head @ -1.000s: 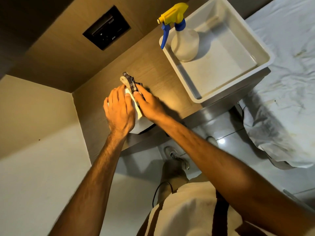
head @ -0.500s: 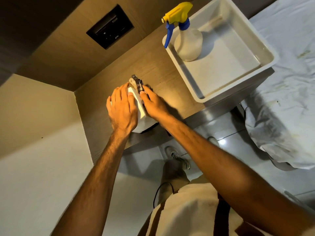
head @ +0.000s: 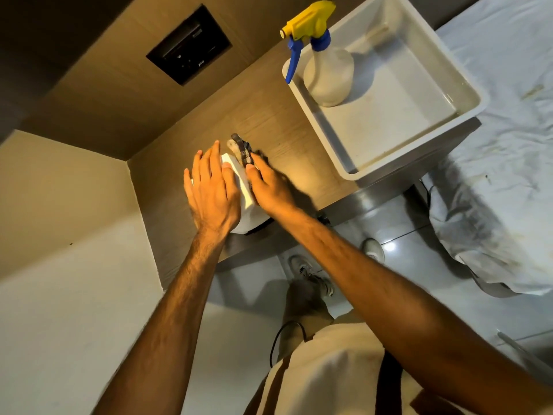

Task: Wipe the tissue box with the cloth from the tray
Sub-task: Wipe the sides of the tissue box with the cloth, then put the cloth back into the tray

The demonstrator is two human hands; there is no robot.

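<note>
A white tissue box (head: 245, 193) stands near the front edge of a wooden shelf (head: 287, 136). My left hand (head: 214, 190) lies flat on the box's top and left side, fingers stretched out and together. My right hand (head: 269, 187) presses a dark checked cloth (head: 241, 148) against the box's right side. Only the cloth's far end shows, sticking out past my fingertips. Most of the box is hidden under both hands. The grey tray (head: 443, 43) sits on the shelf to the right, apart from my hands.
A spray bottle (head: 326, 70) with a yellow and blue head stands in the tray's left corner. A black wall panel (head: 188, 44) is set above the shelf. A bed with a white sheet (head: 505, 145) lies at the right. My shoes (head: 311, 274) are on the tiled floor below.
My right hand with the cloth has slid along the box's right side, and the fingers of my left hand have stretched further over the top. The box has stayed in place.
</note>
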